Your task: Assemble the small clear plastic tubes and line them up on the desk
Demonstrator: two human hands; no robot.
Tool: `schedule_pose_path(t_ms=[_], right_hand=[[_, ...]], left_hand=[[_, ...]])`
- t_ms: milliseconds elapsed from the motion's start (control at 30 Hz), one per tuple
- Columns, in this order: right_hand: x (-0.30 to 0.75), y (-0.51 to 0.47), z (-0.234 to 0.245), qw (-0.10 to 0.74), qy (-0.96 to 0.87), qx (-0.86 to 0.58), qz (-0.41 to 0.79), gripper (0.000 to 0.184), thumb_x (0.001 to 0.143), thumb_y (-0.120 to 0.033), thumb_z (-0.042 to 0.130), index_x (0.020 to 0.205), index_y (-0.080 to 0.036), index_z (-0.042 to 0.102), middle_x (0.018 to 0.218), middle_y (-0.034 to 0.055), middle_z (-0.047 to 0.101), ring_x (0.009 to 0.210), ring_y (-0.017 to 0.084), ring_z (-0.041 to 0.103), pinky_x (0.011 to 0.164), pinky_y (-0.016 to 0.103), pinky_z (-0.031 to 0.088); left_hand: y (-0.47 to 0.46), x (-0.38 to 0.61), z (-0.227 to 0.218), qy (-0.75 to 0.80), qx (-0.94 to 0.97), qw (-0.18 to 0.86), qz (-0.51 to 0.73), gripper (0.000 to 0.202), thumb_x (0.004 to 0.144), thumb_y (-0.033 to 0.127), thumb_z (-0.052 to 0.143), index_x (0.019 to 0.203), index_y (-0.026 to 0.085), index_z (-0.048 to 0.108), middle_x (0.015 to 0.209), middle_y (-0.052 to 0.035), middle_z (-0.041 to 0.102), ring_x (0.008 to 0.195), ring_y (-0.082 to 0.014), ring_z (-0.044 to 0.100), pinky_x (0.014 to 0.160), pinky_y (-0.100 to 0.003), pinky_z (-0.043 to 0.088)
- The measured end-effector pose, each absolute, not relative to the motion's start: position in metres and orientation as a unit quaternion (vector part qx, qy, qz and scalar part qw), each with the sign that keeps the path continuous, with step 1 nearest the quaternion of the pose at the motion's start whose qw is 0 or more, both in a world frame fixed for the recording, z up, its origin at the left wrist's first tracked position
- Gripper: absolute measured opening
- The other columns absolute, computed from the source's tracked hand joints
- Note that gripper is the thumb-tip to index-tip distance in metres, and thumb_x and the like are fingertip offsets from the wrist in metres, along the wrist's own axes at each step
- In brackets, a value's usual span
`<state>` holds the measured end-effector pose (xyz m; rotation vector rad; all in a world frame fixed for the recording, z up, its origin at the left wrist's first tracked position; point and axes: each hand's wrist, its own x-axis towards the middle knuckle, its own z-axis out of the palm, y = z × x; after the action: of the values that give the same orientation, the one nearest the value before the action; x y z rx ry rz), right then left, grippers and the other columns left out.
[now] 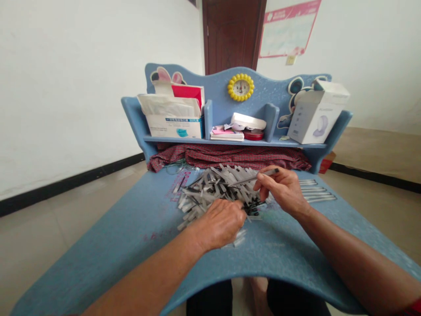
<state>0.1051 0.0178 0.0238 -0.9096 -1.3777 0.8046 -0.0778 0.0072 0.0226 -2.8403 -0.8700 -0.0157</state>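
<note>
In the head view, my right hand (281, 186) is closed, thumb and fingers pinching a slim pen (243, 180) with a dark end, held above the pile. My left hand (220, 221) is at the near side of the pile, back upward and fingers curled down; its fingertips and anything in them are hidden. A heap of translucent and white pen parts (200, 197) covers the middle of the desk. Small black pieces, perhaps pen caps (253, 207), lie between my hands. Several similar pens (317, 193) rest side by side to the right of my right hand.
The blue desk (125, 228) has a curved front edge and a raised back shelf (237, 141). On the shelf stand a mask box (174, 125), a white carton (317, 114) and small items. A checked cloth (230, 156) lies bunched behind the heap.
</note>
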Motion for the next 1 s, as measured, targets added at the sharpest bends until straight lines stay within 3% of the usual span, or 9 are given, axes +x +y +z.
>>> schedule_pose_path(t_ms=[333,467,700,1000], right_hand=[[0.108,0.018,0.026,0.622,-0.584,-0.376,0.362,0.024,0.074,-0.037,0.067,0.076,-0.015,0.058,0.056,0.0021,0.067,0.034,0.012,0.055,0.034,0.022,0.043],[0.118,0.021,0.031,0.644,-0.567,-0.335,0.389,0.020,0.076,-0.034,0.065,0.073,-0.016,0.056,0.055,0.0017,0.066,0.032,0.013,0.054,0.032,0.023,0.042],[0.137,0.023,0.038,0.677,-0.518,-0.310,0.420,0.017,0.071,-0.030,0.066,0.071,-0.018,0.053,0.054,0.0028,0.068,0.030,0.016,0.054,0.028,0.025,0.039],[0.130,0.021,0.035,0.652,-0.540,-0.315,0.429,0.016,0.072,-0.029,0.066,0.067,-0.016,0.057,0.052,0.0024,0.066,0.030,0.014,0.053,0.028,0.023,0.039]], left_hand=[[0.015,-0.079,0.027,-0.298,-0.954,0.032,-0.017,0.015,0.078,0.019,0.049,0.076,0.017,0.064,0.079,-0.0049,0.060,0.067,-0.0172,0.059,0.055,-0.026,0.040],[0.022,-0.085,0.034,-0.281,-0.949,-0.097,-0.103,0.010,0.077,0.020,0.053,0.074,0.016,0.062,0.078,-0.0017,0.059,0.070,-0.0127,0.057,0.060,-0.021,0.040],[0.034,-0.093,0.039,-0.363,-0.791,-0.437,-0.227,0.009,0.074,0.023,0.056,0.073,0.014,0.056,0.052,0.0055,0.050,0.046,-0.0091,0.053,0.047,-0.018,0.036],[0.033,-0.092,0.040,-0.355,-0.734,-0.505,-0.284,0.009,0.074,0.022,0.059,0.077,0.014,0.056,0.050,0.0027,0.060,0.043,-0.0065,0.050,0.046,-0.016,0.034]])
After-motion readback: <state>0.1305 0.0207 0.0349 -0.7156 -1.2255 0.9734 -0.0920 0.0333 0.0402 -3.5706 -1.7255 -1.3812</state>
